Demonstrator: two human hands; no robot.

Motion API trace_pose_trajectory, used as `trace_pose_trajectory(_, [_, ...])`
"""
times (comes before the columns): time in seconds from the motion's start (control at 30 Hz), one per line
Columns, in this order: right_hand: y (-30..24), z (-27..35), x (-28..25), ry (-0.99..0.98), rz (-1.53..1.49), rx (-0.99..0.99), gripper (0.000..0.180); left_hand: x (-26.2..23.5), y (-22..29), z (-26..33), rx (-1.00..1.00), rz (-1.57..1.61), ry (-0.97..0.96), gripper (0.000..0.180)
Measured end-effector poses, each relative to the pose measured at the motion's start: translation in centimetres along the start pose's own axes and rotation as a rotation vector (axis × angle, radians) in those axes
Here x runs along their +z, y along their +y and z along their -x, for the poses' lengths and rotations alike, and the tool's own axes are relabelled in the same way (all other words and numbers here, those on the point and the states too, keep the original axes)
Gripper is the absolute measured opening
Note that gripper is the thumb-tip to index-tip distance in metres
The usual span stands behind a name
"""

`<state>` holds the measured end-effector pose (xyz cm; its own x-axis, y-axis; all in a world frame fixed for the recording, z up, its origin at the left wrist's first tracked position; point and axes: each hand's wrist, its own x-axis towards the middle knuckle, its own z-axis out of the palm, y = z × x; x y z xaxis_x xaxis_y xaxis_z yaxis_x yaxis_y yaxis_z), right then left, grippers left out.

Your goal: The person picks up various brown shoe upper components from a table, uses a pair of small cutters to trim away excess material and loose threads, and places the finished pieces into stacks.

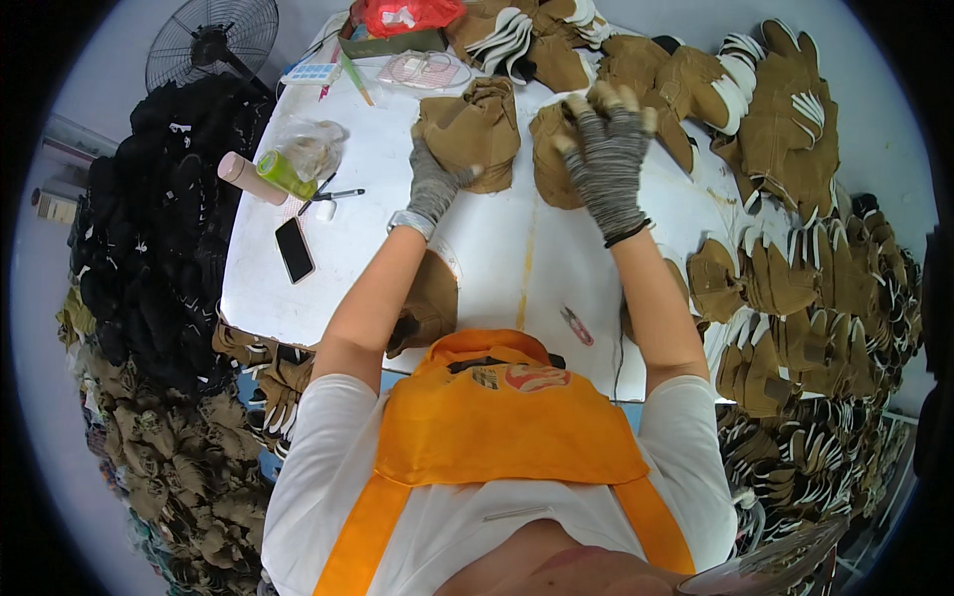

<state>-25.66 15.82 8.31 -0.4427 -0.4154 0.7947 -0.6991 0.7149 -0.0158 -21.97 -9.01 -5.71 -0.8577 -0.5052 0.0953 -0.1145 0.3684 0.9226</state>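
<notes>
Both my hands wear grey knitted gloves with bare fingertips. At the upper middle of the white table, my left hand grips the lower left edge of a brown shoe upper, its thumb lying across the near edge. To the right, my right hand rests with fingers spread over a second brown shoe upper, covering much of it. A gap of white tabletop separates the two pieces. Another brown piece lies under my left forearm at the near edge.
Red-handled thread snips lie near the front edge. At left are a phone, a pink bottle, a green roll and pens. Brown piles crowd the right; black pieces heap beyond the left edge, near a fan.
</notes>
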Motion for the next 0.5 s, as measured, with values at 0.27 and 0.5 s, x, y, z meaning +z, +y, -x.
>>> trace_pose_trajectory(0.27, [-4.0, -1.8, 4.9, -0.196, -0.066, -0.014, 0.039, 1.5, -3.9, -1.2, -0.038, 0.183, -0.147, 0.129])
trace_pose_trajectory(0.5, [5.9, -1.5, 5.2, -0.139, 0.226, 0.124, 0.04, 0.0, -2.9, -0.5, -0.003, 0.098, -0.125, 0.105])
